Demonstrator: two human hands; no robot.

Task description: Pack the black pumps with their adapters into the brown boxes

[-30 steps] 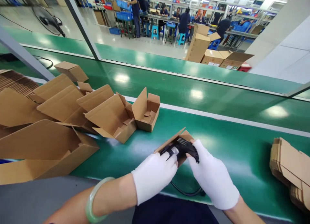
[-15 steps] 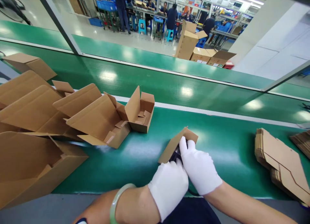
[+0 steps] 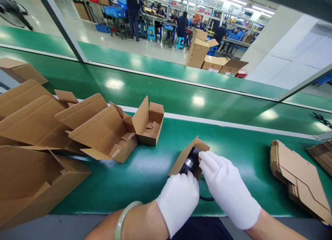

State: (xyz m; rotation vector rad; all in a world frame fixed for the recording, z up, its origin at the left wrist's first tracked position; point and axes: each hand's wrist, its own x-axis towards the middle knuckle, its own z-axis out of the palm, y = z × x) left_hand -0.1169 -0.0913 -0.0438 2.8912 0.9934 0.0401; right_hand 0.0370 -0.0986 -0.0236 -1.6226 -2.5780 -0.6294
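A small open cardboard box (image 3: 178, 161) stands tilted on the green work surface in front of me. Inside it lies a black cylindrical device (image 3: 190, 162) with a silver label, its lower part hidden. My left hand (image 3: 180, 195), in a white glove, is closed at the near end of the box with its curled fingertips against the device. My right hand (image 3: 227, 184), also gloved, has its fingers together over the box's right wall, near the device's far end; its thumb is hidden. A black cable (image 3: 206, 199) loops out below the box between my hands.
Several open cardboard boxes (image 3: 103, 129) crowd the left side, one smaller box (image 3: 149, 139) at their right end. Flattened cardboard (image 3: 302, 174) is stacked at the right. A metal frame bar (image 3: 61, 25) rises beyond the surface. People sit and stand at benches in the background.
My right hand has drawn back to the right from over the device, so more of its black body and label shows. My left hand stays at the near end.
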